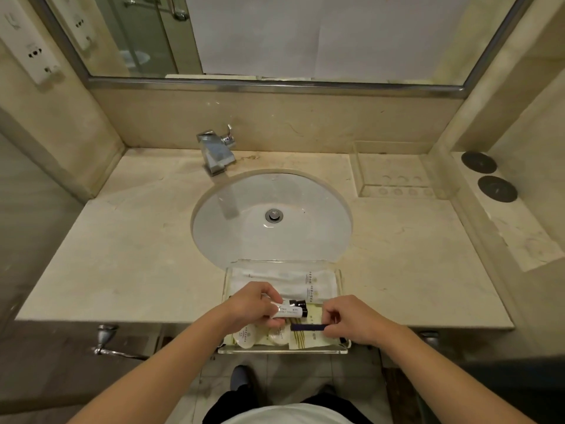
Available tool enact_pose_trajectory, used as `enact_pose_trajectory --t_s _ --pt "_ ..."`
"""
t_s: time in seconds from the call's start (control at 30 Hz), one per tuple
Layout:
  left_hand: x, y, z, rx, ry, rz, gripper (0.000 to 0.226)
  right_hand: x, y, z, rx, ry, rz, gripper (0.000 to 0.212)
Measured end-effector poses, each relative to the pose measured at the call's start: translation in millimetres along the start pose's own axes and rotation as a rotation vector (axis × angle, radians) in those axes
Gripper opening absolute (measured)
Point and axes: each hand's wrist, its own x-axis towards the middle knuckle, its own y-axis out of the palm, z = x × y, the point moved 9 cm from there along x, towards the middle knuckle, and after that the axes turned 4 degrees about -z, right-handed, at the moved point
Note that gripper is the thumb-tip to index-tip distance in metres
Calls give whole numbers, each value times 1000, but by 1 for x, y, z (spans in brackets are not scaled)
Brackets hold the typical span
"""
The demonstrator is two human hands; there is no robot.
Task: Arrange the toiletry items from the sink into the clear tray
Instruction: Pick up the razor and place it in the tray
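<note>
A clear tray (282, 351) sits on the counter's front edge, just below the white sink basin (272, 215). Inside it lie white wrapped packets (305, 281) at the back, two round white pieces (246, 335) at the front left and a cream sachet (308, 339). My left hand (253, 304) grips two small white tubes with dark caps (292, 310) over the tray's middle. My right hand (351, 321) pinches the right end of a thin dark stick (307, 327), lying level above the sachet.
A chrome tap (217, 151) stands behind the basin, whose bowl holds only the drain (274, 215). A second clear tray (394, 175) sits at the back right of the counter. Two dark round discs (487, 175) lie on the right ledge. A mirror (275, 35) covers the back wall.
</note>
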Motion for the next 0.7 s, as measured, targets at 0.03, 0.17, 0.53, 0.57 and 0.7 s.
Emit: enact_pose_trajectory --t_s 0.03,0.17,0.53,0.57,0.7 --pt "1 0 -2 21 10 -16 19 0 3 3 -93 -20 6 7" --pt "5 1 -8 24 33 -58 12 2 11 14 -421 -124 -11 5" --pt "10 17 -10 147 84 -79 8 2 25 20 -509 -278 -231 11" --pt "11 17 -10 175 95 -78 8 1 23 20 -496 -293 -250 11" --pt "14 22 -11 313 135 -63 7 -4 18 17 -464 -339 -310 12"
